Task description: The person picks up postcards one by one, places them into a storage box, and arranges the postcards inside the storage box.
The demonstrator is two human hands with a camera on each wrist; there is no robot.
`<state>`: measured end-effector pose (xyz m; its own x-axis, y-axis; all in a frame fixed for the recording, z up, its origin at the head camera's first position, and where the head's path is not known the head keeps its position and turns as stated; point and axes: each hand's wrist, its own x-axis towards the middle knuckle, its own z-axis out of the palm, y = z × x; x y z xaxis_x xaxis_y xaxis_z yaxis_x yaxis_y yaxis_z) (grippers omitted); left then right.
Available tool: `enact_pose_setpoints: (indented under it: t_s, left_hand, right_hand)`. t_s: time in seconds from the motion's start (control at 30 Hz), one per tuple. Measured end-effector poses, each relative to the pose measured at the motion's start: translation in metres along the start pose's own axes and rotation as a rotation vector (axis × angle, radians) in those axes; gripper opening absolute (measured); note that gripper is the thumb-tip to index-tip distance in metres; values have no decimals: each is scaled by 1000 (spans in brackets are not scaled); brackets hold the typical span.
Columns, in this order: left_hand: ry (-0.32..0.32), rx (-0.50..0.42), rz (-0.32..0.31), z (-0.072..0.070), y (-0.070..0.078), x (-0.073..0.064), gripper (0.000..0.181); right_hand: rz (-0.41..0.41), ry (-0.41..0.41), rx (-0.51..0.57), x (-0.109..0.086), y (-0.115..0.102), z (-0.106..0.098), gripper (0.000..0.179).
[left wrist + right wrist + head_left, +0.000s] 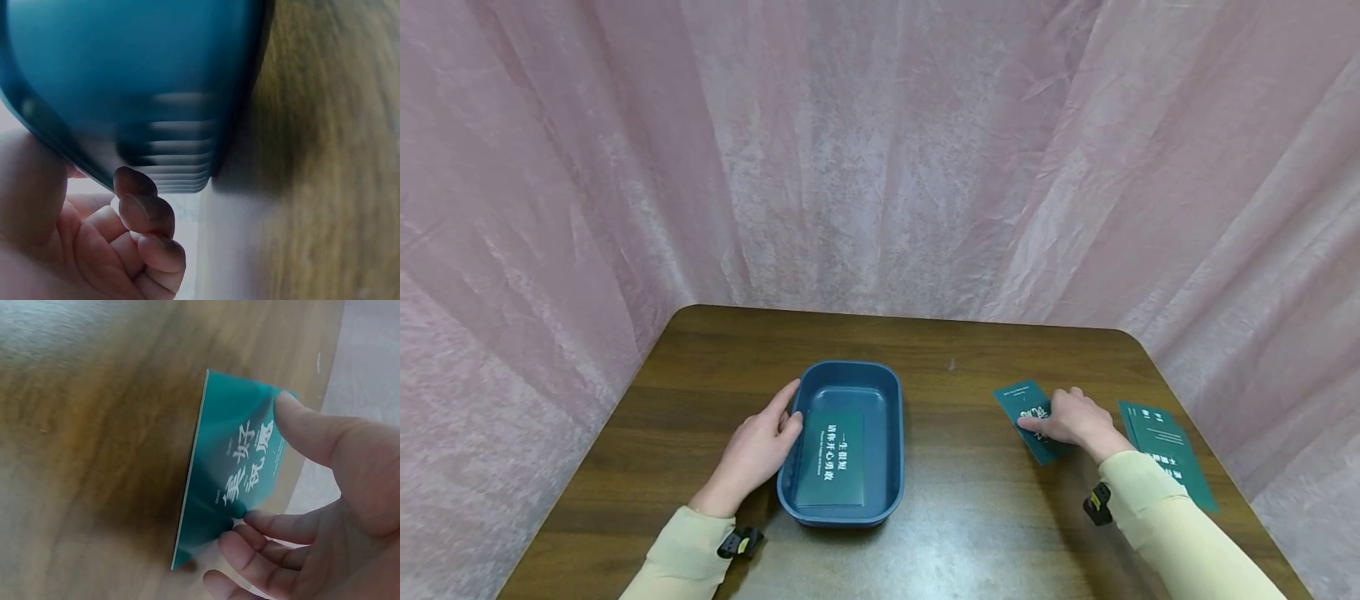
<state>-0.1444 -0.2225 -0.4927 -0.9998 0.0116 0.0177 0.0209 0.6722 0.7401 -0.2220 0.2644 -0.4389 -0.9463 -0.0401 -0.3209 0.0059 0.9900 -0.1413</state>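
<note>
A blue plastic tray (898, 433) stands on the table, and one green card (812, 475) with white lettering lies flat inside it. My left hand (752, 458) holds the tray's left side, with the thumb at the rim; in the left wrist view its other fingers (147, 214) curl by the ribbed outer wall. Far to the right, my right hand (1075, 421) pinches another green card (1024, 397) by its edges, between thumb and fingertips. This card (219, 425) tilts in the right wrist view, white characters showing on its face.
To the right of my right hand, several overlapping green cards (1187, 467) lie near the table's right edge, partly covered by my sleeve. Pink curtains (880, 167) hang behind and beside the wooden table (970, 517).
</note>
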Motion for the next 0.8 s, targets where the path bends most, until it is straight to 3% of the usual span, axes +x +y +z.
enact_pose_setpoints:
  t_s: [0.3,0.43,0.67,0.8]
  left_hand:
    - [1,2,2,0,-1,0,62]
    - [-1,3,1,0,-1,0,61]
    - [-4,3,4,-1,0,-1,61]
    - [-4,3,5,-1,0,0,62]
  right_hand:
    - [12,-11,11,8,-2,-4,82]
    - [-44,-9,24,11,-2,-5,76]
    - [-134,-1,39,28,11,3,91]
    - [-156,12,47,30,10,5,90]
